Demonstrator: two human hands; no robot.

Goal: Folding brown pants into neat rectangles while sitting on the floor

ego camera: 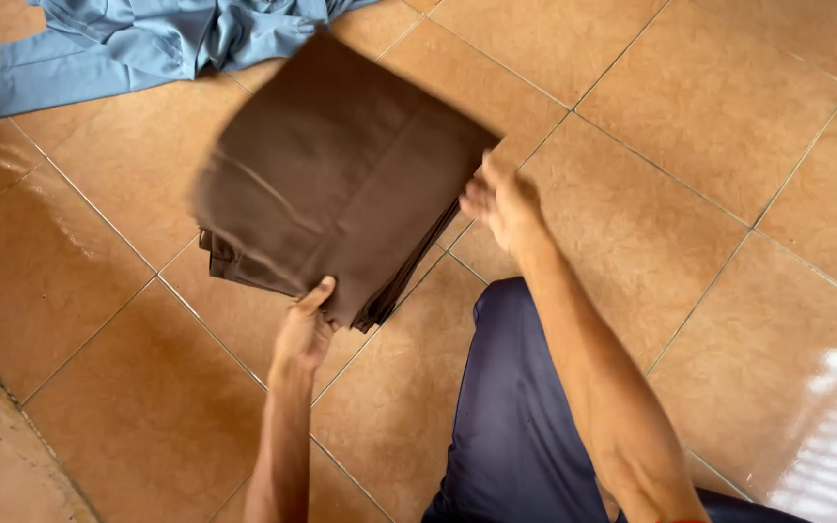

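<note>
The far edge of the folded brown garment (331,174) is smeared with blur, so its outline up there is hard to pin down, and the stacked layers only show at the near edges. The left hand (304,331) has it by the near edge, thumb on top, and the fingers disappear underneath the cloth, so how far they curl is hidden. That grip carries the bundle, lifted and tilted above the tiled floor (690,126), just in front of the person's knee in dark blue trousers (515,426). Over on the other side, the right hand (502,201) is blurred too; it sits at the garment's right corner with the fingers loosely spread, and whether it actually touches or pinches the fabric cannot be told. Both forearms reach forward from the bottom of the frame, the right one at a steep slant, elbows cut off. At the top left, a crumpled light blue garment (118,44) lies on the floor, partly out of view.
</note>
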